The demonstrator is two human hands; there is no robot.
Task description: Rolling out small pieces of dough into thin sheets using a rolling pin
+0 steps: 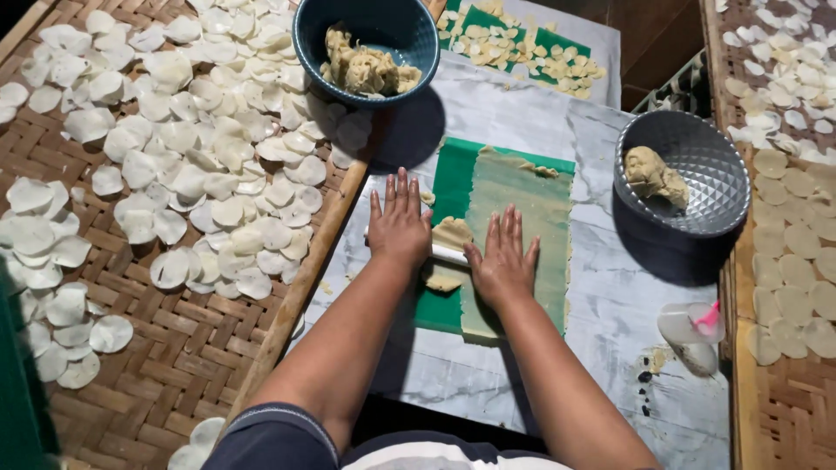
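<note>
My left hand (400, 223) and my right hand (503, 259) lie flat, fingers spread, on a white rolling pin (449, 255) that shows between them. Under the pin is a lump of tan dough (452, 233) on a green mat (453, 183). A thin sheet of rolled-out dough (531, 204) covers the mat's right part. The mat rests on a marble-patterned table (601, 305).
A dark blue bowl (392, 26) with dough stands at the back. At the right a grey faceted bowl (705, 183) holds a dough lump. Woven bamboo trays (165, 357) left and right (784, 409) carry several thin white discs. A second green mat (544, 39) with dough pieces lies behind.
</note>
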